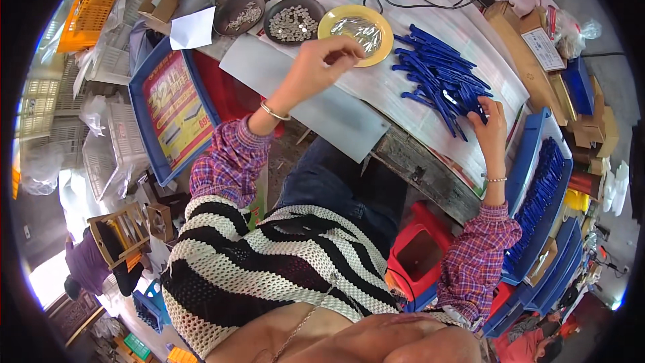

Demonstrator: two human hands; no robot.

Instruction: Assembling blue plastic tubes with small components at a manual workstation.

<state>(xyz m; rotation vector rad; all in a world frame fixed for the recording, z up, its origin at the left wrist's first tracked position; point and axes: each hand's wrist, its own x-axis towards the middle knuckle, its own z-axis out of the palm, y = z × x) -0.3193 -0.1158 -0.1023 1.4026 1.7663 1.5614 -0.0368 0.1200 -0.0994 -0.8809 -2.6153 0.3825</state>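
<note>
A pile of long, thin blue plastic sticks [437, 70] lies on the white-covered table [363, 84]. At its near right edge, my right hand [491, 123] has its fingers closed round one blue stick. My left hand [329, 60] is over the near left rim of a yellow dish [328, 25] full of shiny, slender metal pieces. Its fingers are curled together, and whatever they may hold is hidden. Left of that dish stands a dark round dish [316, 5] with many small grey pieces. Another dark dish [217, 20] beyond it holds small pale pieces.
Right of the table, a blue tray [516, 263] holds rows of blue sticks. A grey sheet [269, 70] overhangs the near table edge. To the left is a blue crate [139, 94] with a printed sheet; a red stool [430, 218] stands below. A black cable [430, 5] lies at the back.
</note>
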